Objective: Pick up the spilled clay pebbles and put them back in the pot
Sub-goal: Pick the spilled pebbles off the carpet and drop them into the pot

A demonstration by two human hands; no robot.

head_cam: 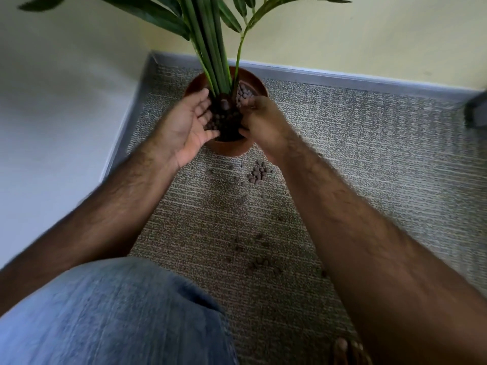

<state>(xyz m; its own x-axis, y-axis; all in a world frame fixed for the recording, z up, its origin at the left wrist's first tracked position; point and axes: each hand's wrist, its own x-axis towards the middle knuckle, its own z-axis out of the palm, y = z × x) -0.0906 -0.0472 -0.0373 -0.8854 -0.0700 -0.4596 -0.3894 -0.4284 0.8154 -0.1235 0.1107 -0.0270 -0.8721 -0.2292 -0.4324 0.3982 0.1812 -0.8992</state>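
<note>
A terracotta pot (229, 150) with a green-stemmed plant (210, 48) stands on the carpet near the wall corner. Brown clay pebbles (243, 94) lie on the dark soil inside it. My left hand (188, 125) is over the pot's left rim, palm turned inward and fingers straight, holding nothing I can see. My right hand (263, 122) hangs over the pot's right side, back toward me and fingers bent down; its palm is hidden. A small heap of spilled pebbles (259, 173) lies on the carpet just in front of the pot. More loose spilled pebbles (263, 263) are scattered nearer to me.
The grey baseboard (342, 77) and walls close in behind and left of the pot. My knee in blue jeans (105, 312) fills the lower left, and bare toes (347, 349) show at the bottom. A dark object (477, 109) sits at the right edge.
</note>
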